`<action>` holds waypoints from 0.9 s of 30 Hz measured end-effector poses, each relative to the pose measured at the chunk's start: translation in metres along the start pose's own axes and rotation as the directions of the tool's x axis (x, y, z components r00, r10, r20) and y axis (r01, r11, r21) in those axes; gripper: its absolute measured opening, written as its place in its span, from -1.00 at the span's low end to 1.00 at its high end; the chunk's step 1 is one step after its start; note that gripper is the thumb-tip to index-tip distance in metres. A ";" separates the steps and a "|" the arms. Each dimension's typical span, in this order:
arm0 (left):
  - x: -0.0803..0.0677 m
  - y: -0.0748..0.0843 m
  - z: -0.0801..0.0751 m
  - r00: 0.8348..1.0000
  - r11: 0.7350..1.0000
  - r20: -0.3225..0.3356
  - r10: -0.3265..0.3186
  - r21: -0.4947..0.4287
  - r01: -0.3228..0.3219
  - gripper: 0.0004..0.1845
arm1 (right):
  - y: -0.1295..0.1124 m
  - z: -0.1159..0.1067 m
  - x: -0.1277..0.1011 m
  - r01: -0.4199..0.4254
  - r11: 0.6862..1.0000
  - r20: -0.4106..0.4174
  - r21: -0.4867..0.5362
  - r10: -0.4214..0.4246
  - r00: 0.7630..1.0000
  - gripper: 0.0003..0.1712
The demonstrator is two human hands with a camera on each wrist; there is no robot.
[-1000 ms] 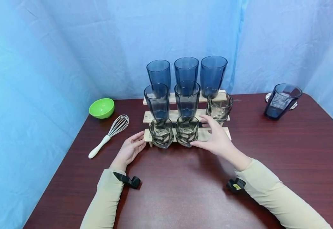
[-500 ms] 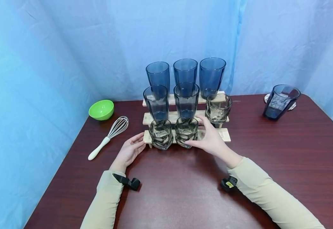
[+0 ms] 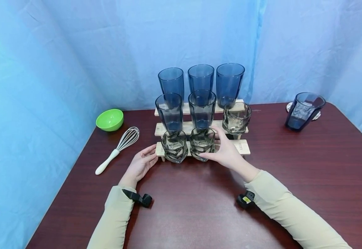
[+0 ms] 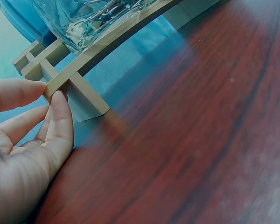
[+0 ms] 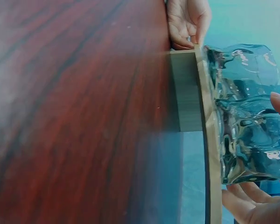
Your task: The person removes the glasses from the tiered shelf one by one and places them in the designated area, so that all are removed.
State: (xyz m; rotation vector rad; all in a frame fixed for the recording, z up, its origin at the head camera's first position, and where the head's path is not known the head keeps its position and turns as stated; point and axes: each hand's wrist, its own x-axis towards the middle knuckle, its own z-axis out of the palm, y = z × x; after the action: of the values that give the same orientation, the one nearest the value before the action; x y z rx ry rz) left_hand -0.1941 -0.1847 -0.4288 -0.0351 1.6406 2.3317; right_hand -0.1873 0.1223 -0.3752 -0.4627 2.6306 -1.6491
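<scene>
A three-step wooden rack (image 3: 243,147) bears the glasses. My left hand (image 3: 139,165) is at the left end of its lowest step, thumb and index finger pinching the board end (image 4: 56,85). On that step stand two short, wavy smoky tumblers, a left one (image 3: 174,147) and a right one (image 3: 202,142). My right hand (image 3: 229,154) is round the right tumbler, thumb across its front and fingers at its right side and behind. In the right wrist view this tumbler (image 5: 252,140) stands upright on the board, against its neighbour. A third short tumbler (image 3: 237,119) is on the middle step.
Tall blue glasses (image 3: 229,83) fill the top step; two more (image 3: 170,110) share the middle step. Another blue glass (image 3: 304,112) stands tilted-looking by a round coaster (image 3: 316,116) at right. A green bowl (image 3: 110,120) and a white whisk (image 3: 115,152) lie left.
My right hand has moved left along the lowest step and closed in on the right short tumbler. My left hand stays at the rack's end. The view has shifted slightly.
</scene>
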 end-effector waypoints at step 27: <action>0.000 -0.002 -0.001 1.000 1.000 0.018 0.020 0.014 -0.021 -0.40 | -0.008 0.001 0.000 -0.017 1.000 -0.051 -0.020 0.016 0.999 0.00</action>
State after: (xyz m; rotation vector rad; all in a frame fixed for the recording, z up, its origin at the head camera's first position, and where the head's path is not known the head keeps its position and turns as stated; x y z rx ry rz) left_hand -0.1941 -0.1850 -0.4311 0.0051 1.6571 2.3284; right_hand -0.1855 0.1186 -0.3688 -0.4033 2.6822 -1.6528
